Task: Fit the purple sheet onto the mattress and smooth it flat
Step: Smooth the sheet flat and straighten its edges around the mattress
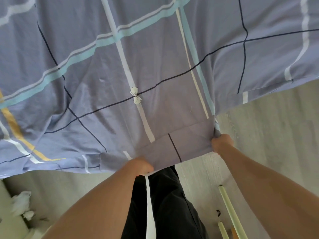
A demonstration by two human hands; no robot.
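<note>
While pinching the near hem of the sheet (155, 57), spread wide ahead over an unseen mattress, with left hand (141, 165) and right hand (221, 143) both curled tight on a folded-back flap, risks skewing the cloth by uneven pull, or dropping the hem to the floor (267, 128).

The purple sheet (155, 66) is lavender-blue, crossed by thin navy lines and by wider white, turquoise and yellow stripes, with a small white bow printed near its middle. It spreads wide and lightly wrinkled. Its near edge is folded over, with the left hand (143, 165) and right hand (221, 142) gripping it.
</note>
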